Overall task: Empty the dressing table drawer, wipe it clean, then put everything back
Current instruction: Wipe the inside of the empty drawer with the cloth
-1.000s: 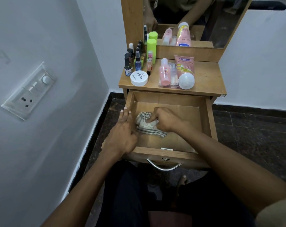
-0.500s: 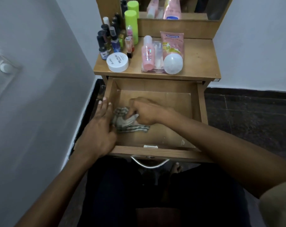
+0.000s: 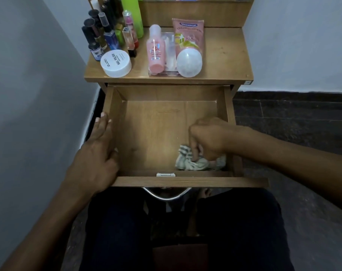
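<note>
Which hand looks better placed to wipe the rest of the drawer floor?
The right hand, probably: its grip is already on the cloth in the drawer's near right corner. The left hand rests along the left wall, apparently steadying it.

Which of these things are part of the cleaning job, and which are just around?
Part of the job:
drawer
cloth
right hand
left hand
bottles
white jar
pink tube

Just around:
wall
floor

Open drawer, crumpled cloth inside
</note>
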